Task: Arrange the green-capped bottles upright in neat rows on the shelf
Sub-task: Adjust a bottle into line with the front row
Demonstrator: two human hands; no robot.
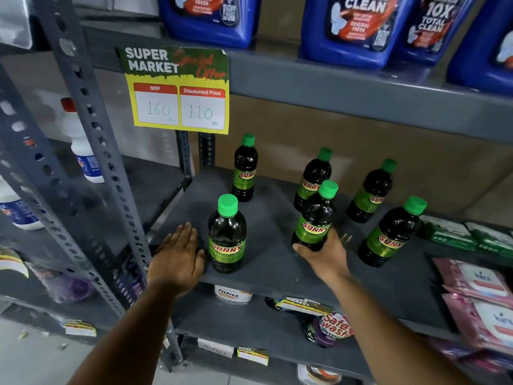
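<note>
While the left hand lies flat and open, palm down, on the front left part of the shelf, its thumb side sits just beside the front-left bottle without gripping it. Reaching in from the lower right, the right hand is closed around the base of the held bottle, which tilts slightly to the right near the middle of the shelf; whether its base touches the shelf cannot be told. Both forearms are bare.

Six green-capped bottles show in all. Besides those two, one bottle stands upright toward the back left corner, another stands just behind the held one, a fifth stands toward the back right, and a sixth stands nearer the front on the right. They are spaced loosely, not in even rows.

Pink packets lie at the shelf's right edge. A yellow price sign hangs from the shelf above, where blue jugs stand. Slotted grey uprights frame the left side.
</note>
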